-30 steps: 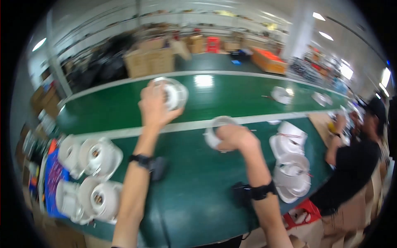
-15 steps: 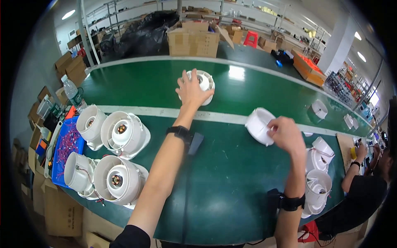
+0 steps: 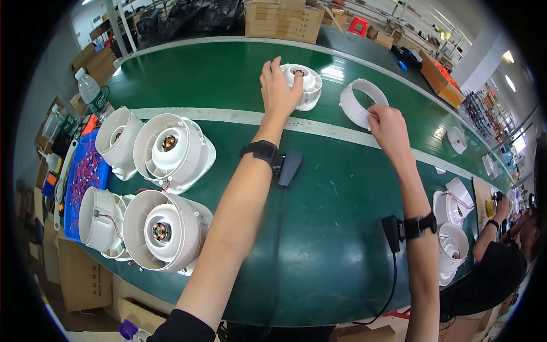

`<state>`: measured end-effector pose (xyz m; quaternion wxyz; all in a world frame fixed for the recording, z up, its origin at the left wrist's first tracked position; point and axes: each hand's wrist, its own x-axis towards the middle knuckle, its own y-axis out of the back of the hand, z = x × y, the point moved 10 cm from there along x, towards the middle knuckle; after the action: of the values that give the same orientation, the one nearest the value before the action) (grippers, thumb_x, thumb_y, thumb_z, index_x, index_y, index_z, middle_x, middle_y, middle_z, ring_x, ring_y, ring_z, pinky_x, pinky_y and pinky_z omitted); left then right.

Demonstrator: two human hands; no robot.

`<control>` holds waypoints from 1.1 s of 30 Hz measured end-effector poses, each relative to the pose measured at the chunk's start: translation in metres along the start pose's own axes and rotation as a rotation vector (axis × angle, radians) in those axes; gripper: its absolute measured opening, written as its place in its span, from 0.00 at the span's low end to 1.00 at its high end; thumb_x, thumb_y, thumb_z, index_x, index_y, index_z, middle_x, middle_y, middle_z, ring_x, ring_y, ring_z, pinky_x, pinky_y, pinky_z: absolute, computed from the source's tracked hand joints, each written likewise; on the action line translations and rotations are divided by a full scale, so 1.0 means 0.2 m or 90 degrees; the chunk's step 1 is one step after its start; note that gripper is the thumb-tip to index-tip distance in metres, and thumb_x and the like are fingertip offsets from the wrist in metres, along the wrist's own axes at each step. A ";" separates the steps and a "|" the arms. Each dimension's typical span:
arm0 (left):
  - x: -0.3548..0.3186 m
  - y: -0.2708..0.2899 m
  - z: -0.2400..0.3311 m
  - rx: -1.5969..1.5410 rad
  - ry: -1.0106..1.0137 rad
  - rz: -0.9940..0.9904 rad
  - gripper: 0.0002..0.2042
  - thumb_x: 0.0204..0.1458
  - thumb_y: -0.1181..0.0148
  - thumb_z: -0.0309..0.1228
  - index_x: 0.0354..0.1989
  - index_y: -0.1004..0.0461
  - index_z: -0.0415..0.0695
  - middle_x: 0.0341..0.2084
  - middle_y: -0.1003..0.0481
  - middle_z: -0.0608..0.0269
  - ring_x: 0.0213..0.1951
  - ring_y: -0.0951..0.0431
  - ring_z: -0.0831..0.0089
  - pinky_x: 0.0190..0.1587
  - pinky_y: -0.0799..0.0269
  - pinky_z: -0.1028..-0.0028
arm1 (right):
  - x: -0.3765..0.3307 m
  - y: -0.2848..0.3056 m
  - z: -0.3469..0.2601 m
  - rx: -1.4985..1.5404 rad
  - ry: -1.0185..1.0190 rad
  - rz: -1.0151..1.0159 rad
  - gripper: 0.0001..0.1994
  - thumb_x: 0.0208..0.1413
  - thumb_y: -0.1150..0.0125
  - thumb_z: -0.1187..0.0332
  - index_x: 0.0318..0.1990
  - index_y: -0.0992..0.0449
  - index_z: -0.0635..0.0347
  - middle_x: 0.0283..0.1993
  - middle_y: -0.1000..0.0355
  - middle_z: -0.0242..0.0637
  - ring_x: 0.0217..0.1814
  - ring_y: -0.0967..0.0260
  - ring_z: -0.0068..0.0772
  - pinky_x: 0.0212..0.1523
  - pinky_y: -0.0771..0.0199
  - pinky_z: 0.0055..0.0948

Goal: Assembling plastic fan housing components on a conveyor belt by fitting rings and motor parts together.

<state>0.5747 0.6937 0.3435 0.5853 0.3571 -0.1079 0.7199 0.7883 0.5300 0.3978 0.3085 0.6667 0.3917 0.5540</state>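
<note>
Beyond the desk [image 3: 327,239], a green belt [image 3: 199,80] carries a white fan [image 3: 311,85], left hand [image 3: 279,94] spread against it, grip unclear; the right hand [image 3: 391,127] pinches a nearby ring [image 3: 351,108], whose edge-only hold might let it slip.

The scene is bright and evenly lit, with cool white light. Ceiling lamps [image 3: 509,56] glow well to the right of the white ring [image 3: 349,108] and beyond it. Just left of the ring, a hard patch of glare whitens the glossy green belt [image 3: 171,80]; a smaller bright patch shows to its right. Nearer the viewer than the ring, the dark green desk [image 3: 336,228] carries a broad, faint sheen. Shadows are weak. The ring looks sharp; far to its right, distant things turn soft. Fisheye distortion bows straight edges, and blackness fills the corners.
</note>
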 end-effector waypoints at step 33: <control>0.14 -0.11 -0.26 -0.241 0.186 -0.128 0.20 0.64 0.52 0.45 0.53 0.30 0.41 0.39 0.25 0.60 0.37 0.24 0.71 0.38 0.24 0.71 | -0.30 -0.20 0.40 0.452 -0.273 -0.268 0.14 0.59 0.41 0.56 0.37 0.24 0.59 0.33 0.28 0.30 0.34 0.31 0.20 0.40 0.30 0.19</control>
<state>0.5725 0.7507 0.3174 0.7197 0.1420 -0.1190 0.6691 0.8553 0.4997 0.3172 0.2410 0.7368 0.6110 0.1605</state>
